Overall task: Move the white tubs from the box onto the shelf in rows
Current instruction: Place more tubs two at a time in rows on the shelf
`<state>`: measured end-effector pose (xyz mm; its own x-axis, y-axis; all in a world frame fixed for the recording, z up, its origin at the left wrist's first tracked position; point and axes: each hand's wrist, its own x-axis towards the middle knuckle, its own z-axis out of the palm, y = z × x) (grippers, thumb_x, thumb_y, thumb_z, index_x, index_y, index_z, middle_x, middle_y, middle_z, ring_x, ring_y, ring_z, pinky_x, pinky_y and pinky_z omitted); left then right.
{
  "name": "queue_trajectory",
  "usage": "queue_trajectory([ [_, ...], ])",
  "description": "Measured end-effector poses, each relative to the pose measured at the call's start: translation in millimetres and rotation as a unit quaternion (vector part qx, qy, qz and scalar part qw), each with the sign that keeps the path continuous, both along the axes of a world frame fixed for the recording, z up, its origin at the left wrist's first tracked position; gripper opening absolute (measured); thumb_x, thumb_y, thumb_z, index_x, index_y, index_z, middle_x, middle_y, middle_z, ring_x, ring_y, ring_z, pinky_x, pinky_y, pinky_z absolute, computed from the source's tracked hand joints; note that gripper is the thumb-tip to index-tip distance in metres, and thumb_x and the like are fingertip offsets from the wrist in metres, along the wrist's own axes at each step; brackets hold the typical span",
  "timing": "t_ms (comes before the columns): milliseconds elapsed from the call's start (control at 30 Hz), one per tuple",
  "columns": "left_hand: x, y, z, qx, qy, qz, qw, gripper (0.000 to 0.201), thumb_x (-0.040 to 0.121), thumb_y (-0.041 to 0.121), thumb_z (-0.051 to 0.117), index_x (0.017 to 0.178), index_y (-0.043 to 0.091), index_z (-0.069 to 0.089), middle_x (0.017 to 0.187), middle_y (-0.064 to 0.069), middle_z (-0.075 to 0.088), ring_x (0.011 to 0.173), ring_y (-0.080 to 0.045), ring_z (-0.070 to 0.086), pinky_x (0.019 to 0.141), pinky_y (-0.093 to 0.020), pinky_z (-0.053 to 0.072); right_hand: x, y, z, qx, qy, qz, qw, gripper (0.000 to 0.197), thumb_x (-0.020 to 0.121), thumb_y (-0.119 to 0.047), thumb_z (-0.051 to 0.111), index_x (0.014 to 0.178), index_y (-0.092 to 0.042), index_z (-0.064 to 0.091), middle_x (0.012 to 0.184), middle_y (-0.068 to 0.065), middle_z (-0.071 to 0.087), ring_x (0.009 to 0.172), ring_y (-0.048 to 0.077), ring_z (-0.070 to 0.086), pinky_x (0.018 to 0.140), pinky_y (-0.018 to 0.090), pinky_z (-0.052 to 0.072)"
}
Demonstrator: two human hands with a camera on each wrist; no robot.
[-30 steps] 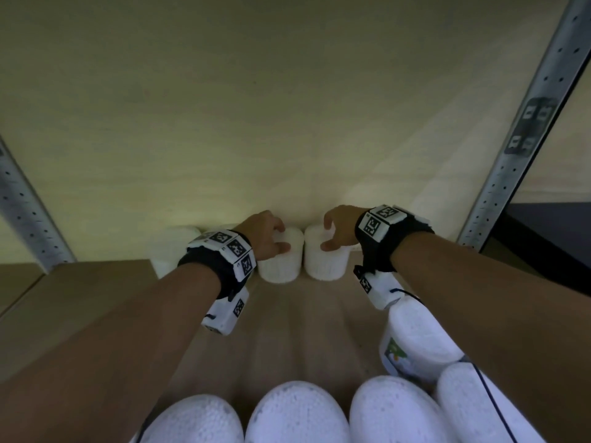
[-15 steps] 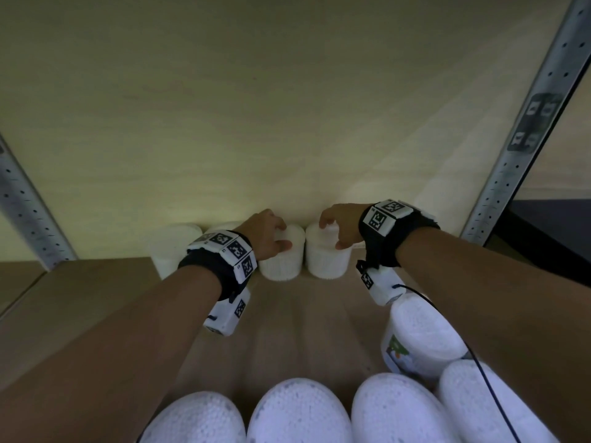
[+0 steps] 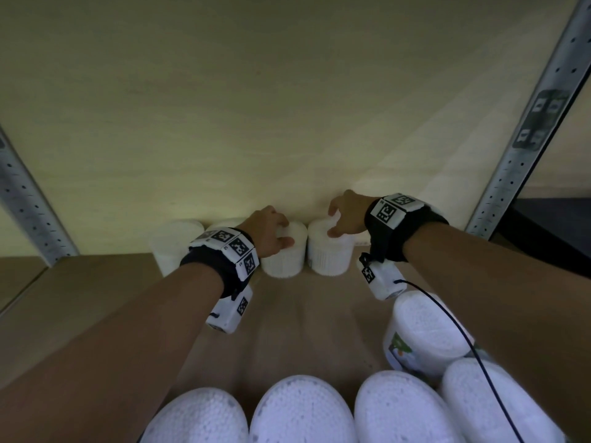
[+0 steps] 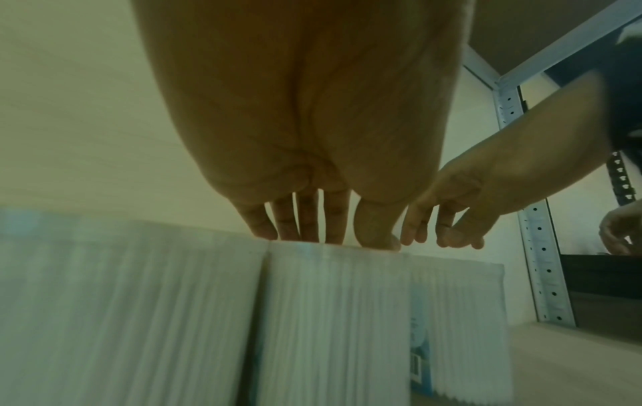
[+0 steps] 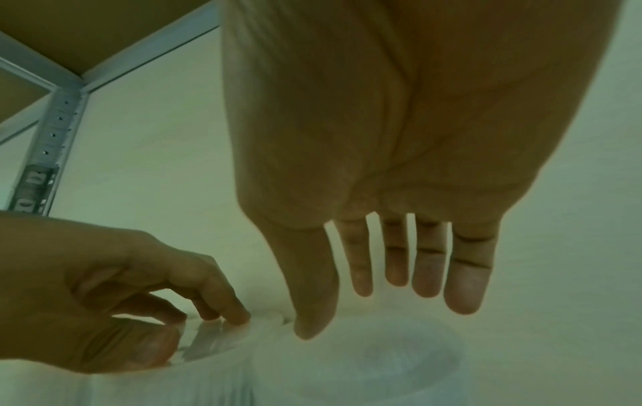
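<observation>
Two white ribbed tubs stand side by side at the back of the wooden shelf (image 3: 96,282). My left hand (image 3: 271,231) holds the left tub (image 3: 283,257) from above, fingertips on its lid and thumb at the near rim; the left wrist view shows the fingers (image 4: 305,219) reaching that tub (image 4: 337,316). Just over the right tub (image 3: 329,254) hovers my right hand (image 3: 334,220). In the right wrist view its fingers (image 5: 427,269) are straight and spread above the lid (image 5: 382,357), holding nothing.
Two more white tubs (image 3: 174,244) stand in the back row to the left. Several tubs (image 3: 300,410) fill the near foreground, one labelled (image 3: 422,334). Grey metal uprights (image 3: 527,123) frame the shelf at both sides, with a board overhead.
My right hand has let go of the right tub and risen a little, fingers spreading. The left hand has stayed on its tub.
</observation>
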<state>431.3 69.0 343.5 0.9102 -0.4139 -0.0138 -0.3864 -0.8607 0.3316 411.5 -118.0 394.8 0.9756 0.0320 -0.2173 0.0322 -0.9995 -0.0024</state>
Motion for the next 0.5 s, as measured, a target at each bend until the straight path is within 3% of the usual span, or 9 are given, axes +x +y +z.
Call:
queue_trajectory([
  [133, 0.4, 0.1, 0.7, -0.003, 0.0, 0.0, 1.0, 0.053, 0.089, 0.035, 0.06, 0.134, 0.009, 0.049, 0.138, -0.013, 0.041, 0.126, -0.029, 0.045, 0.107, -0.037, 0.037, 2.4, 3.6, -6.8, -0.01, 0.022, -0.007, 1.0, 0.061, 0.091, -0.045, 0.056, 0.135, -0.004, 0.048, 0.139, 0.014, 0.049, 0.125, 0.03, 0.05, 0.105, 0.039, 0.043],
  [267, 0.1, -0.2, 0.3, -0.006, -0.001, -0.003, 1.0, 0.052, 0.089, 0.034, 0.061, 0.133, 0.008, 0.05, 0.136, -0.014, 0.042, 0.126, -0.029, 0.045, 0.106, -0.035, 0.037, 2.4, 6.6, -12.7, -0.021, 0.018, -0.008, 1.0, 0.066, 0.089, -0.046, 0.058, 0.139, -0.008, 0.04, 0.141, 0.014, 0.04, 0.125, 0.032, 0.048, 0.104, 0.042, 0.043],
  [500, 0.7, -0.3, 0.2, -0.004, -0.004, -0.003, 1.0, 0.052, 0.09, 0.035, 0.06, 0.133, 0.009, 0.05, 0.137, -0.013, 0.041, 0.126, -0.029, 0.044, 0.103, -0.033, 0.037, 2.2, 8.0, -13.2, -0.023, 0.013, -0.004, 1.0, 0.06, 0.089, -0.042, 0.06, 0.135, -0.006, 0.045, 0.138, 0.016, 0.043, 0.12, 0.034, 0.052, 0.101, 0.043, 0.046],
])
